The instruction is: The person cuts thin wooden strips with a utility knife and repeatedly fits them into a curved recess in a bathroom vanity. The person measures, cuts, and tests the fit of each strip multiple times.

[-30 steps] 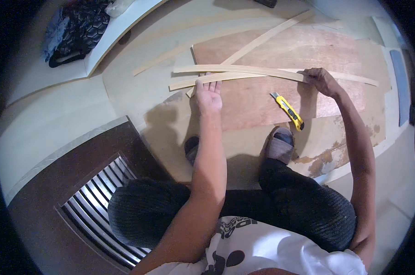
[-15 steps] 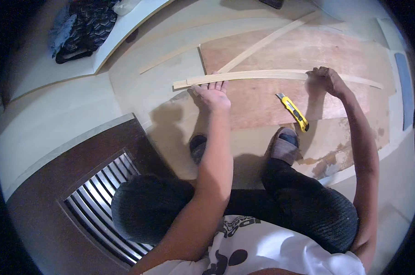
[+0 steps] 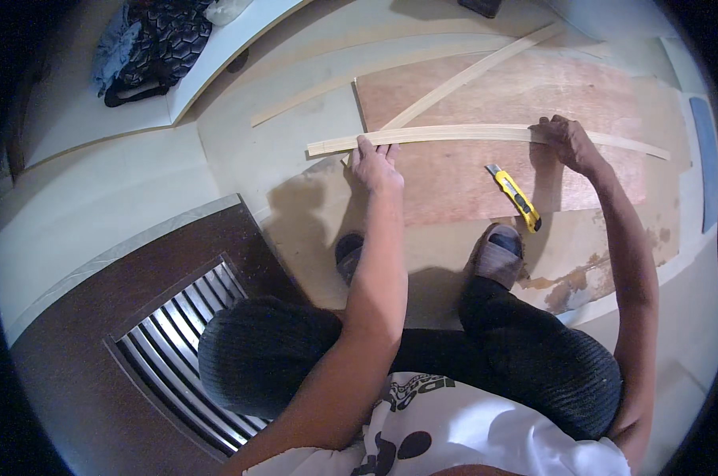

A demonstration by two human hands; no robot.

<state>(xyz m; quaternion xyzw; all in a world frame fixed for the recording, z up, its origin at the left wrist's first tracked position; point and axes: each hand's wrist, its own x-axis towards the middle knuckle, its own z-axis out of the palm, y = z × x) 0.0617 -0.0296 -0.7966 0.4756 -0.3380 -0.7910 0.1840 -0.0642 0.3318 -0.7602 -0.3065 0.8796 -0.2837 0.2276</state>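
Holding pale wood strips (image 3: 454, 133), stacked nearly flush, L to R above the L part of the floor & a reddish plywood board (image 3: 446, 186). Pinching them nr the L end w/ L hand (image 3: 379, 164), thumb across the top, other fingers close together & passing underneath, tips hidden. Gripping well to the R w/ R hand (image 3: 563, 143), fingers curled in around the strips; can't tell exact fingertip placement. Extending past R hand to the far R: more pale strip, can't tell if same pc. Lying on the board, near side: yellow utility knife (image 3: 515, 198), blade out, pointing far L. Slanting to the far R, behind the stack: a diagonal strip (image 3: 470, 75). Resting farther L on the floor: another long strip (image 3: 311, 97). Showing at near ctr: two slippers (image 3: 497, 258), btwn knees & board.
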